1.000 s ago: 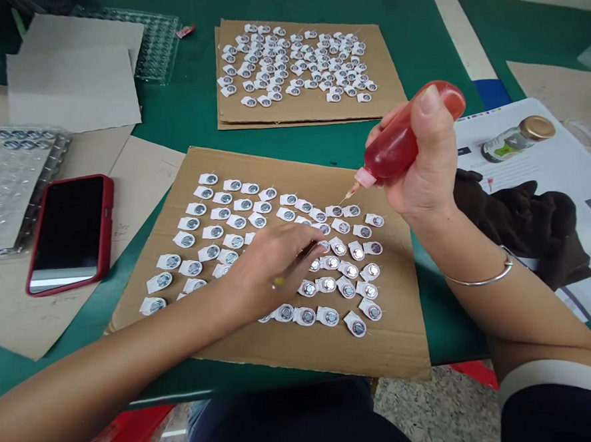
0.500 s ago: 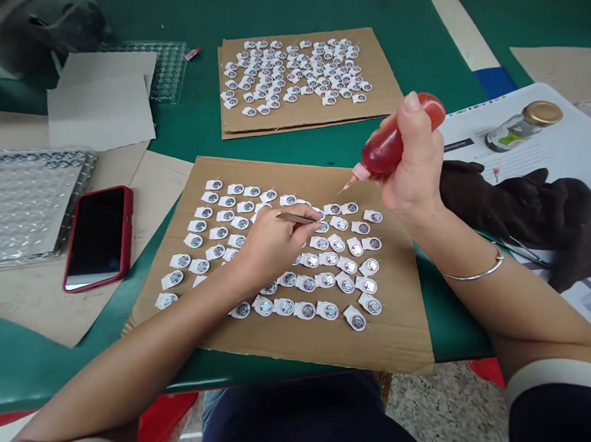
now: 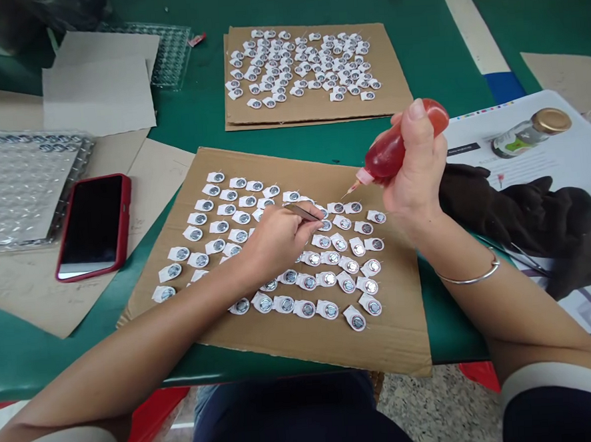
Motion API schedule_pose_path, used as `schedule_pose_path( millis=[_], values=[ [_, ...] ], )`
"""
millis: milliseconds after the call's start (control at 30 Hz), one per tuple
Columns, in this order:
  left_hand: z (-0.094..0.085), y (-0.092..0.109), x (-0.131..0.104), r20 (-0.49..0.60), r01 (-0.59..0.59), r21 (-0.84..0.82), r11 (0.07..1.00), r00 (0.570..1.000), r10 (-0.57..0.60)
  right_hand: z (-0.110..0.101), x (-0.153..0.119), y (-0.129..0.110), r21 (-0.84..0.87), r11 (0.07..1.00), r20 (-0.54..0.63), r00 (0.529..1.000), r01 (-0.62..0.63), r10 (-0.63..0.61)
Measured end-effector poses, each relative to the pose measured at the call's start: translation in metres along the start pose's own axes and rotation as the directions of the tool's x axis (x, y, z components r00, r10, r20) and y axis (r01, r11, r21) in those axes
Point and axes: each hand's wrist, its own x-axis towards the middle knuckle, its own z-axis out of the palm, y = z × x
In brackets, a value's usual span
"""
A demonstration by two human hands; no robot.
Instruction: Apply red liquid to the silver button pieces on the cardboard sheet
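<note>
Rows of small white tabs with round silver centres (image 3: 307, 309) lie on a brown cardboard sheet (image 3: 303, 350). My left hand (image 3: 278, 241) is closed around metal tweezers (image 3: 302, 212), whose tips are at one of the tabs near the middle right of the sheet. Whether the tips grip that tab I cannot tell. In my right hand (image 3: 415, 167) is a red squeeze bottle (image 3: 387, 152), held tilted with its thin needle nozzle pointing down and left. The nozzle tip hangs above the upper right rows, apart from the tweezers. My left hand and forearm hide some tabs.
Beyond the sheet, stacked cardboard (image 3: 319, 113) carries many more tabs. A red-cased phone (image 3: 93, 223) lies left, near a bubble-textured clear tray (image 3: 16, 188) and grey card (image 3: 98, 99). At right are a printed sheet (image 3: 580, 163), a gold-lidded jar (image 3: 525, 133) and dark cloth (image 3: 535, 213).
The view has shifted slightly. Both hands keep nearly the same pose, with the tweezers still at the tabs and the bottle still tilted above them.
</note>
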Motion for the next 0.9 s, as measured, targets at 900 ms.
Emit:
schedule_pose_path(
  millis=[900],
  values=[
    [0.011, 0.019, -0.023, 0.270, -0.437, 0.489, 0.755, 0.899, 0.345, 0.000, -0.022, 0.014, -0.557, 0.815, 0.306, 0.952, 0.163, 0.018]
  ],
)
